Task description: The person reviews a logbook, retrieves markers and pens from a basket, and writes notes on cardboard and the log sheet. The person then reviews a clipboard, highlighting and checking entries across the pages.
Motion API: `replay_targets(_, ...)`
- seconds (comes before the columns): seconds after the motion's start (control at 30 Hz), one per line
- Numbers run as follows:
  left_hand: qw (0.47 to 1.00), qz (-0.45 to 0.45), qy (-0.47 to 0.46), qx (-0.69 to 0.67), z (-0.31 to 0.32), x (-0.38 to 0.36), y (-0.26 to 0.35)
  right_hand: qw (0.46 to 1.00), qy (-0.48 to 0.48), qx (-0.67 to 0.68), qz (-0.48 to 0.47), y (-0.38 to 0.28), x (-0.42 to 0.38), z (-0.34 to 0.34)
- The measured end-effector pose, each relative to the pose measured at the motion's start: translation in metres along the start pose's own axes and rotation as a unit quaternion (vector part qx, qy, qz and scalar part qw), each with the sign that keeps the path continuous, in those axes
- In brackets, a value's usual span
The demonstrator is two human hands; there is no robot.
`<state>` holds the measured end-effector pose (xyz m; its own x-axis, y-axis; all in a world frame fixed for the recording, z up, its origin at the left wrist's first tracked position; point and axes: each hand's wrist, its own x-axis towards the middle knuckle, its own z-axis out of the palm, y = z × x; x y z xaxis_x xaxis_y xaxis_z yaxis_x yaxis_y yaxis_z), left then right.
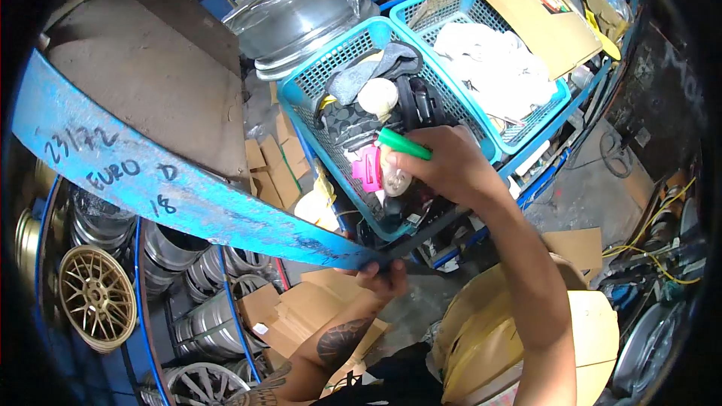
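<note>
My right hand (pixel 451 162) pinches a green marker (pixel 406 143) by its body, above the front of a blue plastic basket (pixel 297 94). The marker's dark end points left. Below it in the basket are a pink plastic piece (pixel 368 169), a roll of clear tape (pixel 395 180), a white ball-like roll (pixel 377 95), a grey cloth (pixel 353 79) and black items. My left hand (pixel 382 280) has its fingers curled around the right end of a blue beam (pixel 188 207), which carries black handwriting: "23/72 EURO D 18". Part of that grip is hidden.
A second blue basket (pixel 560 101) holds white cloth (pixel 496 60), with a cardboard flap (pixel 538 19) over its far side. Silver wheel rims (pixel 304 19) stand behind. A gold rim (pixel 98 297) and other wheels fill racks at lower left. Cardboard (pixel 301 312) lies below my left hand.
</note>
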<state>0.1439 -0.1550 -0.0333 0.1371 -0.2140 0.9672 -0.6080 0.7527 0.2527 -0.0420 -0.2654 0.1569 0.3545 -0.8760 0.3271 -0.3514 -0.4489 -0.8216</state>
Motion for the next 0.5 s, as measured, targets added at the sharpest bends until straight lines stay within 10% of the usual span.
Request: replay_targets(0.5, 0.995, -0.034, -0.09, 0.022, -0.026, -0.028, -0.008, 0.975, 0.131, -0.174, 0.028, -0.004, -0.013, 0.019)
